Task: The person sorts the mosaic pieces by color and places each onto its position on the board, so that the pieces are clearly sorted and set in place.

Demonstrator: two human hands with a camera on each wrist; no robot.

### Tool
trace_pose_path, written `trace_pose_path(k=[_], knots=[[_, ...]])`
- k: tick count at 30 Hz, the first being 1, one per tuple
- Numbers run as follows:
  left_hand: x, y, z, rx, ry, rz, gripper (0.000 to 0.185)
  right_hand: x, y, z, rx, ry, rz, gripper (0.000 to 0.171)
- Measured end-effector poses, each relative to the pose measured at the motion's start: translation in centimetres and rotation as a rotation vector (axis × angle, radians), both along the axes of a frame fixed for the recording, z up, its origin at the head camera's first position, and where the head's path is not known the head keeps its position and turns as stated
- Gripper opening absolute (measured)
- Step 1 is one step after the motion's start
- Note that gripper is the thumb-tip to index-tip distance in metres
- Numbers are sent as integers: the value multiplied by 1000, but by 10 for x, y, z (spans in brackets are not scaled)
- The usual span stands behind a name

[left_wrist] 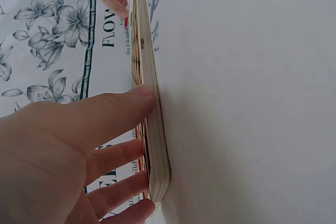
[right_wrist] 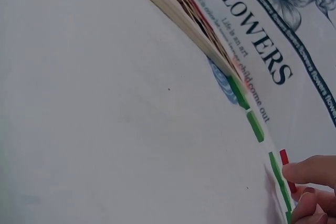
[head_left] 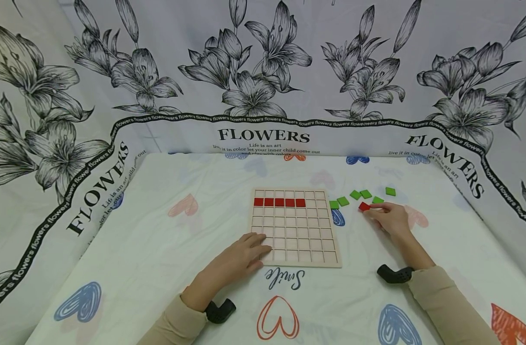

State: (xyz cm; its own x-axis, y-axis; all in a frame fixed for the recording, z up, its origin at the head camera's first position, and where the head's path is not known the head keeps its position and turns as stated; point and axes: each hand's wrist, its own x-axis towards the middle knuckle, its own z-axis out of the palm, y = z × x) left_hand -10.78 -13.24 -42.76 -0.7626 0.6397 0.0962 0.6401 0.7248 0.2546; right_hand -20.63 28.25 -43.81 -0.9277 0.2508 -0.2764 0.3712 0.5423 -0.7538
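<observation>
The left hand lies flat, fingers straight, on the near left corner of the square wooden grid board. The right hand pinches a red square tile lying on the surface right of the board, beside green square tiles. The cloth reads "FLOWERS" and "Smile".

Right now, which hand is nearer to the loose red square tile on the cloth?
Right. The right hand touches the red square tile with its fingertips; the left hand rests on the wooden grid board, far away.
</observation>
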Motion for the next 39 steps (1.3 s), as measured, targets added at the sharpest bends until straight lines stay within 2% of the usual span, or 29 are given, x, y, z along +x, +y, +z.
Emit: trace_pose_path(k=[7,15,30,39], knots=[[1,1,0,-2,-2,4,35,1,-7,1,4,-2,20,55],[0,0,1,3,-7,5,35,1,-18,3,34,46,61,50],[1,0,1,0,1,7,35,3,-35,4,27,59,119,47],[1,1,2,0,-6,13,35,2,-44,3,31,98,154,46]])
